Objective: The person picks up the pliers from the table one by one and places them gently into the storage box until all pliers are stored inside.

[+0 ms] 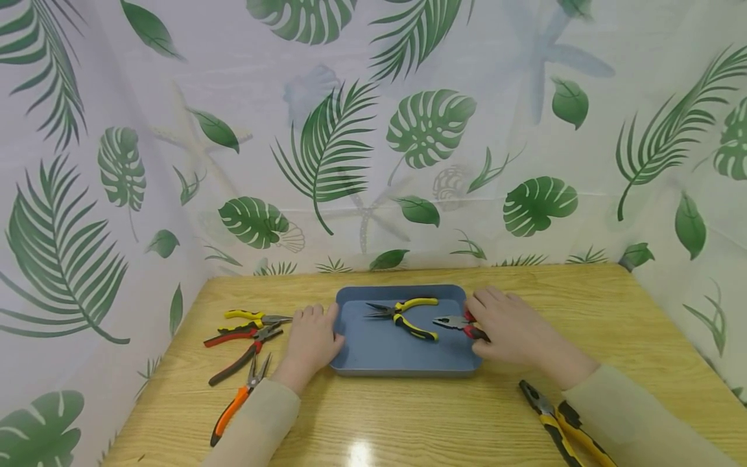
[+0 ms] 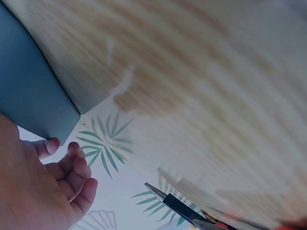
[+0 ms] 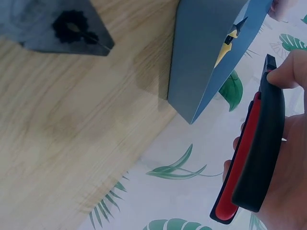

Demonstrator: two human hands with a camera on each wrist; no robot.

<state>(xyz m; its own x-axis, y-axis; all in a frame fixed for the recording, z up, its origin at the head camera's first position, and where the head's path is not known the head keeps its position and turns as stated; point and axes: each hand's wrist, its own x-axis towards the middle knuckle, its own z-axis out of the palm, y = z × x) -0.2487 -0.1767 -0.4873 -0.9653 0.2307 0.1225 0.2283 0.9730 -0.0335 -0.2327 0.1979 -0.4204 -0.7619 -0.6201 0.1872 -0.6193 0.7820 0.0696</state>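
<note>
My right hand (image 1: 503, 324) grips red-and-black pliers (image 1: 452, 322) by the handles, their jaws pointing left over the right part of a blue-grey tray (image 1: 403, 362). In the right wrist view the thumb lies along the black handle of the pliers (image 3: 259, 158). My left hand (image 1: 313, 337) holds the tray's left rim, thumb over the edge; in the left wrist view its other fingers (image 2: 79, 167) curl loosely beside the tray corner (image 2: 53, 115). Inside the tray lie yellow-and-black needle-nose pliers (image 1: 403, 312), handles spread to the right.
Left of the tray lie yellow-handled pliers (image 1: 252, 319), red-handled pliers (image 1: 251, 344) and orange-handled long-nose pliers (image 1: 239, 399). Larger yellow-and-black pliers (image 1: 551, 418) lie at front right, partly under my right sleeve. A leaf-patterned cloth (image 1: 379, 162) hangs behind the wooden table (image 1: 583, 305).
</note>
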